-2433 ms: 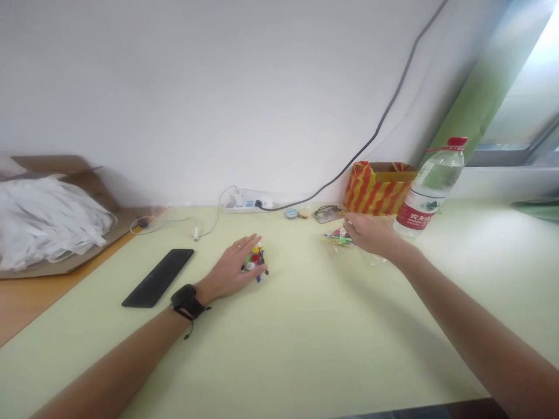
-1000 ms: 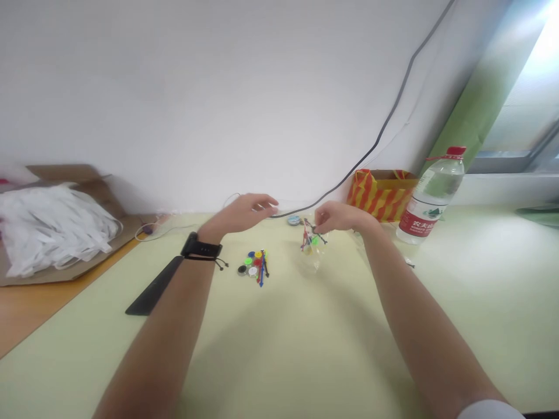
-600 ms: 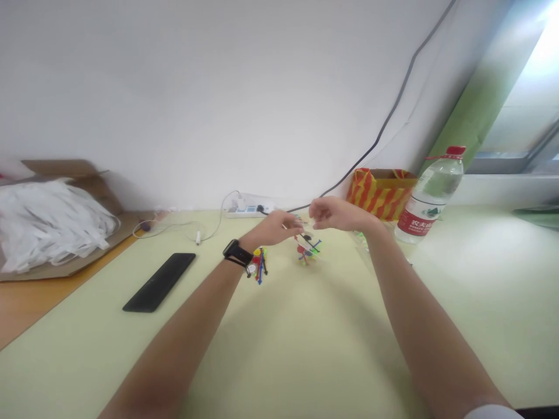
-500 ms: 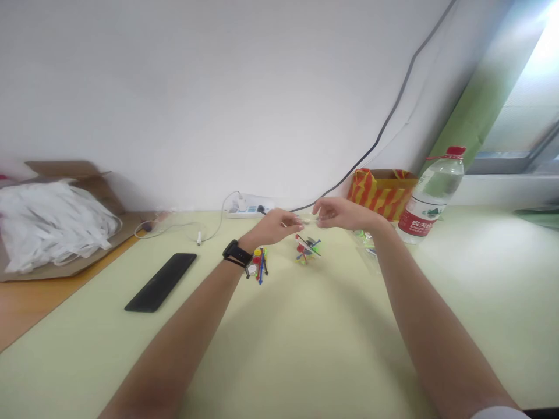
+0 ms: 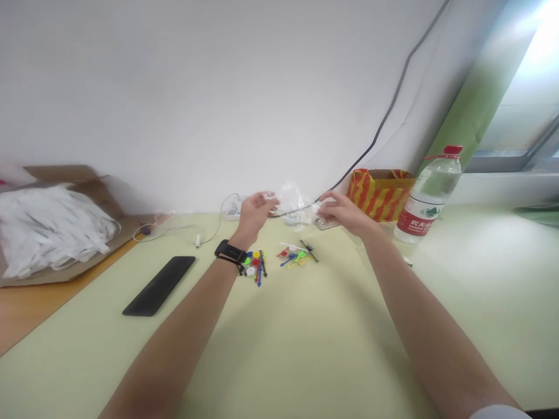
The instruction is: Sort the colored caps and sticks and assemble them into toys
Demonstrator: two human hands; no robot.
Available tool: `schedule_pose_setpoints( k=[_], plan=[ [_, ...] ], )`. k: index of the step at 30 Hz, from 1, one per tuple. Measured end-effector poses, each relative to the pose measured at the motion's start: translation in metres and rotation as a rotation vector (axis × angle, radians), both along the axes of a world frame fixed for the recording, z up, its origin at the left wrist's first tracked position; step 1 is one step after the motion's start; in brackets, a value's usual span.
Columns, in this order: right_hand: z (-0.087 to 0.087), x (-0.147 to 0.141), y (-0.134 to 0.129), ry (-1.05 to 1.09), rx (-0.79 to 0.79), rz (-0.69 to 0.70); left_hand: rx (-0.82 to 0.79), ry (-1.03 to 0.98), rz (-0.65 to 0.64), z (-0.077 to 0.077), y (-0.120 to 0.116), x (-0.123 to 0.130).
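A crumpled clear plastic bag (image 5: 296, 203) hangs between my two hands above the far part of the table. My left hand (image 5: 255, 214), with a black watch on its wrist, has its fingertips pinched at the bag's left side. The bag's right side is between the thumb and fingers of my right hand (image 5: 343, 210). Below them lies a loose pile of small coloured plastic pieces (image 5: 298, 256), including arrow-shaped pointers in black, blue and white. Another pile of coloured pointers and discs (image 5: 255, 266) rests beside my left wrist.
A black flat slab (image 5: 159, 286) lies at left, near an open cardboard box (image 5: 94, 174) of white strips. A white cable and a power strip (image 5: 233, 210) are by the wall. At right stand a red-yellow bag (image 5: 379, 195) and a water bottle (image 5: 428, 201).
The small plastic pieces, falling in a cluster below my hands before, now lie spread on the table. My hands have moved apart, and the clear bag has opened out between them.
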State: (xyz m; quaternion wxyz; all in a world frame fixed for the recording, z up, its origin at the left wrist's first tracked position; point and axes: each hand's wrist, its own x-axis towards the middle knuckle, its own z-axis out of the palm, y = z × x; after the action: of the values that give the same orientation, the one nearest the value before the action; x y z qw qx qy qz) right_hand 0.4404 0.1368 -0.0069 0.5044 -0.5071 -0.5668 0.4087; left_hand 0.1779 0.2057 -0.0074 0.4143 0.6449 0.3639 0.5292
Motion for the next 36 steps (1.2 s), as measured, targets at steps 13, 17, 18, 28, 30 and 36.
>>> schedule_pose_setpoints(
  k=[13, 17, 18, 28, 30, 36],
  plan=[
    [-0.027, -0.009, 0.024, -0.203, 0.021, -0.058, -0.070, 0.829, -0.256, -0.043, 0.016, -0.019],
    [-0.036, -0.023, 0.026, -0.434, 0.053, 0.032, -0.111, 0.904, -0.319, -0.052, 0.006, -0.008],
    [-0.040, -0.029, 0.027, -0.474, 0.062, 0.077, -0.118, 0.910, -0.333, -0.053, 0.003, -0.006],
    [-0.066, -0.048, 0.026, -0.754, 0.029, 0.374, -0.182, 0.915, -0.491, -0.034, -0.004, -0.010],
    [-0.061, -0.040, 0.024, -0.784, 0.000, 0.416, -0.164, 0.910, -0.503, -0.031, -0.003, -0.013],
    [-0.043, -0.026, 0.020, -0.858, -0.079, 0.482, -0.218, 0.800, -0.522, -0.018, 0.002, -0.028]
  ],
)
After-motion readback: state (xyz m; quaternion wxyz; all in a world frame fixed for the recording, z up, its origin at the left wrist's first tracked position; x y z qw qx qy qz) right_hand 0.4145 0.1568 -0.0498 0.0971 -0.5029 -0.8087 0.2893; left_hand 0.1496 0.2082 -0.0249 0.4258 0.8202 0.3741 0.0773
